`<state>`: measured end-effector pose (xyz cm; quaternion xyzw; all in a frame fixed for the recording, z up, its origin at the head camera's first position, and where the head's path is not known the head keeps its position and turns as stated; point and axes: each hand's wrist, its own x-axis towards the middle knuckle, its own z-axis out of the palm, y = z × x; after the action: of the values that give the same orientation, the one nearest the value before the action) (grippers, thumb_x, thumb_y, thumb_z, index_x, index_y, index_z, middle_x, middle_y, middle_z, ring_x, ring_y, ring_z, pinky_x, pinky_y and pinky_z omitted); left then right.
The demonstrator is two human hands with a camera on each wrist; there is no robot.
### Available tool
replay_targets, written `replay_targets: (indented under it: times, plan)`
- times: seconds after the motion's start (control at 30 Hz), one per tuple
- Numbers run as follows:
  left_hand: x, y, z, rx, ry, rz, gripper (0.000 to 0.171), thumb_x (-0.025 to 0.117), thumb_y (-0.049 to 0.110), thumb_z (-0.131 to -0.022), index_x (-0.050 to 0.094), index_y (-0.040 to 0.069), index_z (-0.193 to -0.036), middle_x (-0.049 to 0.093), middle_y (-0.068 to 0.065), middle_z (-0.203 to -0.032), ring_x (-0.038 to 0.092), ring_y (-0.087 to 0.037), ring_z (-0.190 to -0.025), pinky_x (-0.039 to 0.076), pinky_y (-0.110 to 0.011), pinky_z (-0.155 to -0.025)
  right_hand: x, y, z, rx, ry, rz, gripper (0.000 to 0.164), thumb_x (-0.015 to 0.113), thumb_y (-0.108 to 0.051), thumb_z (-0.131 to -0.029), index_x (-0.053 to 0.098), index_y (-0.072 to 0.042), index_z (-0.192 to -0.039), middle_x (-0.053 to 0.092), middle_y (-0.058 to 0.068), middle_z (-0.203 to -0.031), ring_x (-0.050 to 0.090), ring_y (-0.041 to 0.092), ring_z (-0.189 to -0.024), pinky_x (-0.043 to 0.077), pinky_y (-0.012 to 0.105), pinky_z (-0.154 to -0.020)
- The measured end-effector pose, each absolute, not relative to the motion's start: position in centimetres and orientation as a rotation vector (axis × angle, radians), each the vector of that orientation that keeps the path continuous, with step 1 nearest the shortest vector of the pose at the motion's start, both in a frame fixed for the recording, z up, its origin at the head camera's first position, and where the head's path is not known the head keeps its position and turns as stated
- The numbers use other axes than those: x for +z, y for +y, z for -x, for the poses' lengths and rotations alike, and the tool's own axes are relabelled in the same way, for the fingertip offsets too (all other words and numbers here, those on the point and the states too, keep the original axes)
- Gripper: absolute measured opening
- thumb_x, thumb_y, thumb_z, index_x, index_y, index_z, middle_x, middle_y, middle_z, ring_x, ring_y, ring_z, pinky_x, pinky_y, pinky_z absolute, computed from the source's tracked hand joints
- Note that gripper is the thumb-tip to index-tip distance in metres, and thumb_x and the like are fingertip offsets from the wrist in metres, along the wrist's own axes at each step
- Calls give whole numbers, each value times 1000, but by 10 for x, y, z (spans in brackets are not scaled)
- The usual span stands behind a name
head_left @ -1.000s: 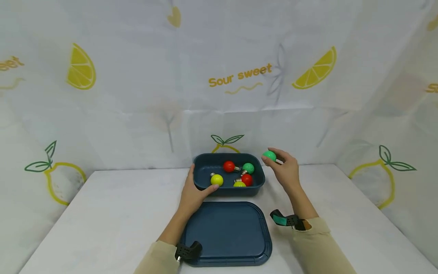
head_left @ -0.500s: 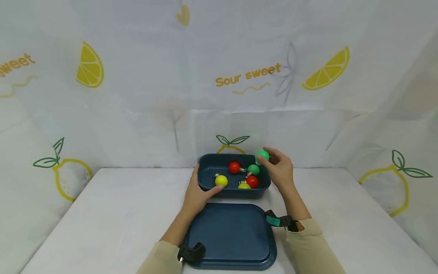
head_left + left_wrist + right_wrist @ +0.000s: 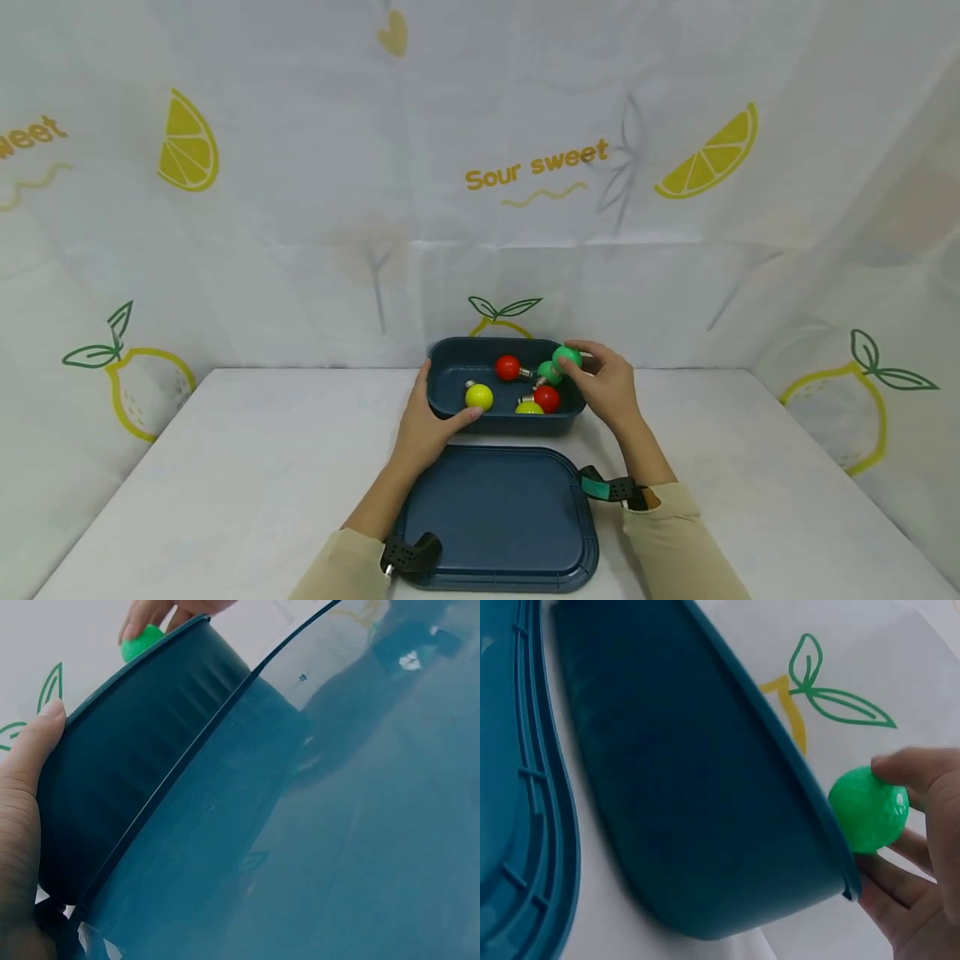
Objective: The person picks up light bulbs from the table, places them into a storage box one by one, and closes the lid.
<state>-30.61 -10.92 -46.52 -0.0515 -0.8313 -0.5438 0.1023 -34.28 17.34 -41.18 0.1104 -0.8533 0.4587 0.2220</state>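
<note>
A dark blue plastic box (image 3: 517,423) holds red, yellow and green light bulbs with metal screw bases. My left hand (image 3: 425,429) grips the box's left end, its thumb on the front rim near a yellow bulb (image 3: 479,397). With thumb and fingers my right hand (image 3: 609,387) pinches a green light bulb (image 3: 566,359) at the box's right end, above another green bulb (image 3: 548,372). In the right wrist view, the held green bulb (image 3: 870,810) shows just beyond the rim; its base is hidden.
A dark blue lid (image 3: 498,517) lies flat on the white table in front of the box, below both forearms. Behind the table hangs a white cloth (image 3: 315,275) with lemon prints. Inside the box are also red bulbs (image 3: 507,367) and a second yellow bulb (image 3: 529,407).
My right hand has carried the green bulb leftward and down, from outside the box's right end to over its right side. The left hand stays on the box.
</note>
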Motion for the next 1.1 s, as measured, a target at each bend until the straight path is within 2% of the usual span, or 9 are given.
replay_targets:
  times: [0.07, 0.13, 0.2, 0.27, 0.33, 0.43, 0.83, 1.1]
  plan:
    - [-465, -109, 306, -1606, -2455, 153, 112, 82, 49, -80, 15, 16, -163, 23, -12, -169, 27, -37, -154, 28, -64, -121, -414, 174, 343, 1296, -2366, -317, 40, 78, -21, -90, 69, -5, -125, 71, 18, -125, 73, 36, -106, 58, 21, -79]
    - [-465, -109, 306, -1609, -2455, 151, 113, 82, 49, -79, 15, 16, -163, 23, -11, -169, 27, -37, -154, 28, -64, -121, -415, 174, 343, 1307, -2374, -334, 43, 80, -20, -88, 68, -6, -127, 70, 18, -126, 73, 36, -107, 57, 18, -79]
    - [-465, -109, 306, -1615, -2454, 147, 113, 82, 49, -79, 15, 17, -163, 22, -11, -169, 27, -36, -155, 27, -64, -121, -417, 174, 344, 1288, -2375, -354, 44, 81, -19, -87, 68, -6, -127, 70, 17, -126, 73, 36, -108, 60, 25, -80]
    - [-465, -108, 307, -1616, -2455, 144, 113, 82, 50, -79, 14, 17, -164, 22, -10, -169, 26, -36, -155, 27, -63, -122, -418, 175, 344, 1232, -2373, -375, 43, 81, -19, -87, 69, -6, -126, 70, 17, -126, 72, 36, -109, 61, 37, -86]
    - [-466, -108, 307, -1610, -2459, 146, 113, 82, 51, -79, 14, 17, -164, 22, -11, -169, 27, -36, -155, 27, -64, -121, -419, 175, 345, 1181, -2375, -392, 42, 81, -17, -87, 70, -5, -125, 70, 18, -125, 69, 37, -111, 58, 51, -93]
    - [-467, -109, 308, -1602, -2463, 148, 113, 82, 51, -79, 14, 17, -164, 23, -11, -169, 28, -37, -154, 28, -64, -121, -420, 176, 345, 1127, -2395, -401, 41, 81, -16, -86, 71, -4, -123, 70, 19, -126, 65, 38, -114, 52, 59, -98]
    - [-465, -109, 307, -1605, -2465, 145, 114, 82, 52, -79, 14, 16, -163, 22, -11, -169, 27, -36, -154, 27, -64, -121, -427, 172, 346, 1035, -2497, -439, 42, 80, -17, -87, 70, -3, -125, 70, 21, -126, 65, 39, -119, 53, 57, -101]
    - [-466, -108, 307, -1605, -2458, 144, 113, 82, 51, -79, 15, 17, -163, 22, -10, -170, 27, -35, -155, 26, -63, -122, -420, 166, 347, 907, -2644, -446, 40, 77, -21, -89, 71, -7, -126, 71, 19, -125, 68, 35, -109, 56, 53, -93]
